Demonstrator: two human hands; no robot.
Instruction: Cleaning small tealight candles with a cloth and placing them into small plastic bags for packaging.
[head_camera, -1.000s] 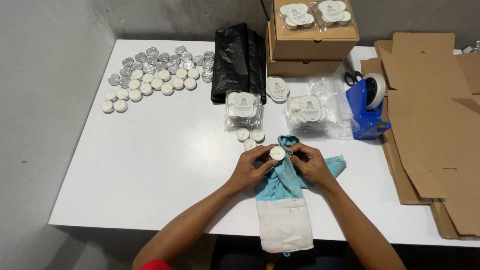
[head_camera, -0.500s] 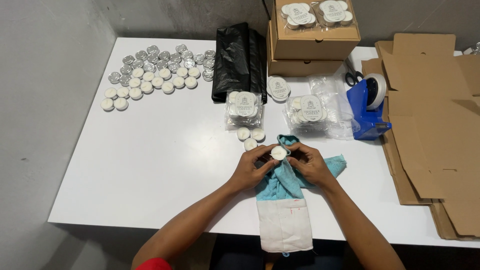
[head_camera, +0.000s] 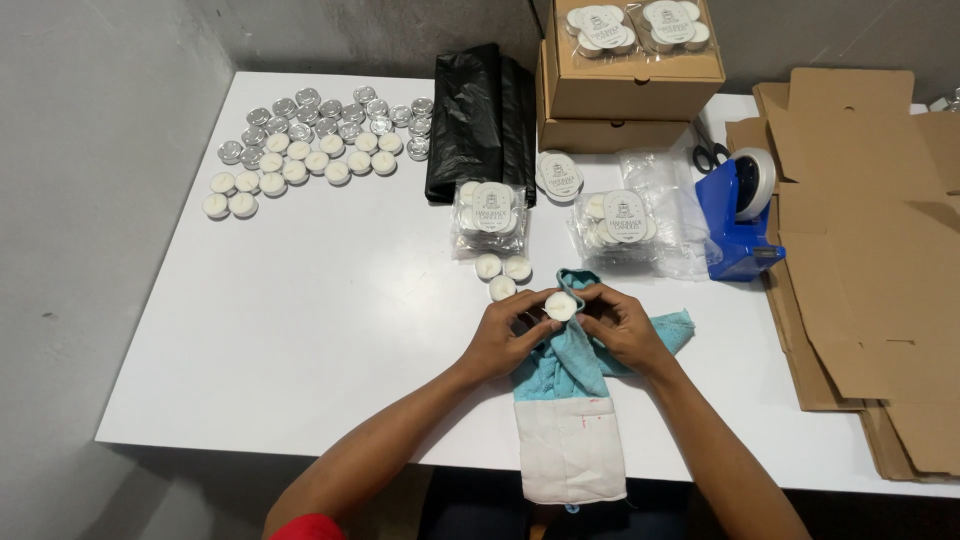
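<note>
Almost nothing has shifted over the last second: the tealight (head_camera: 560, 306) is kept pinched between the fingertips of the left hand (head_camera: 503, 335) and the right hand (head_camera: 620, 328), so the wiping seems to be still in hand. It is held above the blue cloth (head_camera: 570, 365) at the near table (head_camera: 330, 330) edge, near three loose tealights (head_camera: 502, 275). A small white disc in a pale cup is seen.

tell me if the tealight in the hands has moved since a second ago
No. The tealight sits just below the three loose tealights, same as before.
</note>
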